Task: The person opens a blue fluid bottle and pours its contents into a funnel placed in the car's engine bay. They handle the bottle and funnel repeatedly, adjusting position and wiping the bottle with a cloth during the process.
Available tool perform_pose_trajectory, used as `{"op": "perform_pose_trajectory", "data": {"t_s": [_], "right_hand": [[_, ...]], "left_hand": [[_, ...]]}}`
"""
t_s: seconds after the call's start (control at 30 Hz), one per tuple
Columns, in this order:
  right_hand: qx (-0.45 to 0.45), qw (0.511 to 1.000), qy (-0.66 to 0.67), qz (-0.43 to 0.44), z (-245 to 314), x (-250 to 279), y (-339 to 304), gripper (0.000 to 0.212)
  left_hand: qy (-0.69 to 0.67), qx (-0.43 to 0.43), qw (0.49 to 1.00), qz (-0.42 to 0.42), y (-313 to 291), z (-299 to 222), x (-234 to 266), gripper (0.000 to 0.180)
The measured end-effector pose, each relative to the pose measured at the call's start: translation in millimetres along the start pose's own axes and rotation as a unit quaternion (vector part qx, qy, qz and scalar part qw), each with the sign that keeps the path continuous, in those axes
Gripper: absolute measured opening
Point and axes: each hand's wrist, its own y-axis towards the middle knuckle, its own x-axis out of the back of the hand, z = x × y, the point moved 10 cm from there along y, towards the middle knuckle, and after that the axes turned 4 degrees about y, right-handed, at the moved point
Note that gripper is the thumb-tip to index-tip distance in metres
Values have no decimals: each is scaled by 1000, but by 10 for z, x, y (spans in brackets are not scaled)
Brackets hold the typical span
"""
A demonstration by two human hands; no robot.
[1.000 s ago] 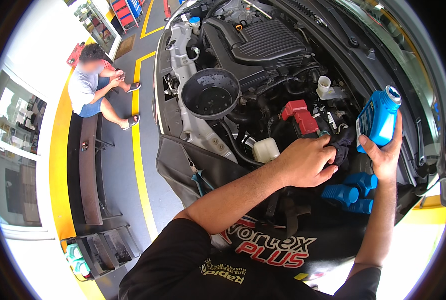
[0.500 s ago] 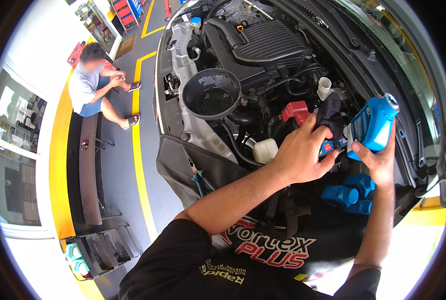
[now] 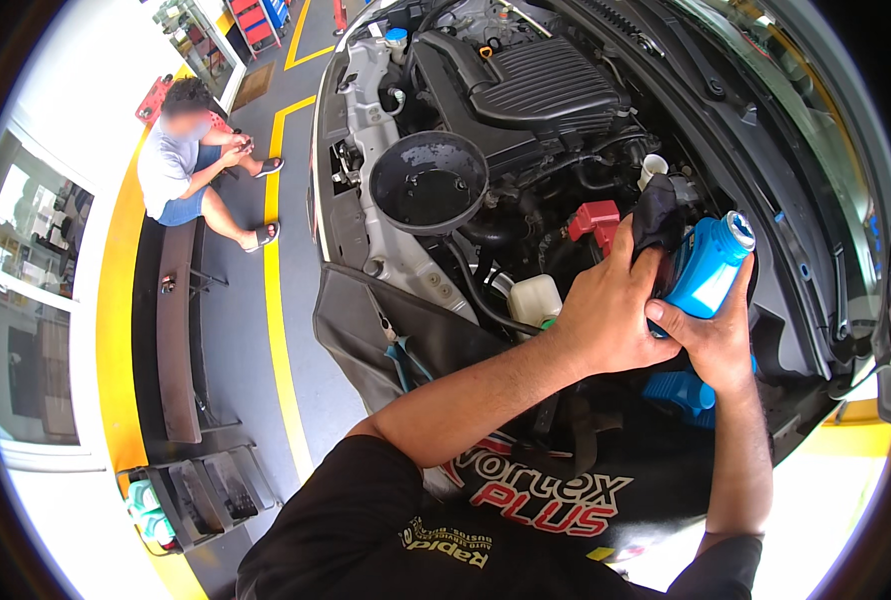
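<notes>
Over an open engine bay, my right hand [image 3: 708, 335] grips a blue plastic bottle [image 3: 709, 268] from below, its white-rimmed neck pointing up. My left hand [image 3: 611, 305] presses a dark cloth [image 3: 656, 215] against the bottle's left side. A big black funnel [image 3: 428, 182] stands in the engine to the left of both hands. More blue bottles [image 3: 681, 392] lie on the black fender cover below my right wrist.
A red battery terminal cover [image 3: 594, 218] and a white reservoir [image 3: 536, 298] sit just left of my hands. A person [image 3: 191, 165] sits on a long bench [image 3: 176, 330] at the left. Yellow floor lines run beside the car. A rack with green containers [image 3: 151, 505] stands bottom left.
My left hand rose from the engine bay with the dark cloth and came onto the bottle. My right hand brought the bottle left and closer to it.
</notes>
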Motion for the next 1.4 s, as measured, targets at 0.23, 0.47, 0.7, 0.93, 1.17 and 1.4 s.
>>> {"op": "perform_pose_trajectory", "data": {"t_s": [0.23, 0.47, 0.7, 0.93, 1.17, 1.4], "right_hand": [[-24, 1000, 14, 12, -66, -105, -62, 96], [-13, 997, 52, 62, -37, -154, -45, 89], [-26, 998, 24, 56, -40, -171, -26, 92], [-19, 998, 21, 63, -13, -166, -24, 95], [-3, 997, -32, 69, -14, -117, -20, 97], [29, 996, -29, 76, 65, -122, -20, 98]], "left_hand": [[19, 6, 1000, 2, 19, -9, 17, 87], [38, 12, 999, -8, 44, 28, 81, 68], [10, 3, 997, -71, 50, 59, 172, 49], [12, -31, 995, -93, 42, 46, 200, 50], [-5, -21, 996, -82, 53, 54, 192, 48], [13, -44, 995, -84, 59, 60, 185, 51]]}}
